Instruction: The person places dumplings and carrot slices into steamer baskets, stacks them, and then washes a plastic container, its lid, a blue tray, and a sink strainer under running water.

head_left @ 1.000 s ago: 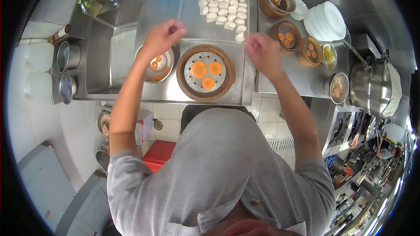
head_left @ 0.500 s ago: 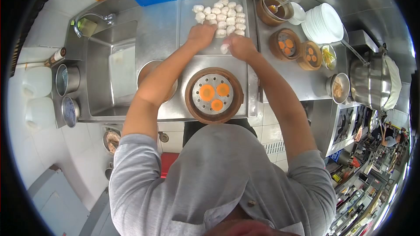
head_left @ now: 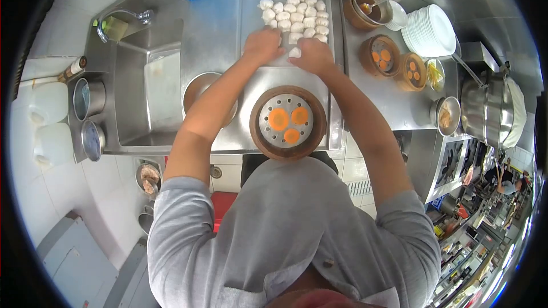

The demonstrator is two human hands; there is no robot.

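Rows of white pleated dumplings (head_left: 297,17) lie on a translucent tray (head_left: 249,8). At the tray's near edge, my right hand (head_left: 315,57) pinches one dumpling (head_left: 295,52) at its fingertips. My left hand (head_left: 262,46) is just to its left, below the left end of the rows, with curled fingers; whatever they hold is hidden. Nearer my body stands a round steamer basket (head_left: 258,141). Inside it is a perforated metal plate (head_left: 285,102) bearing three orange carrot slices (head_left: 278,119).
A metal bowl (head_left: 191,94) sits partly under my left forearm, beside the sink (head_left: 128,108). On the right are two small steamers (head_left: 365,60) with carrot slices, a sauce pot with a spoon (head_left: 365,5), stacked white plates (head_left: 428,31) and a large steel pot (head_left: 479,105).
The dumpling in my right hand has come closer to my left hand, which has turned slightly. The whole view has shifted a little, while the steamer's carrot slices keep their arrangement.
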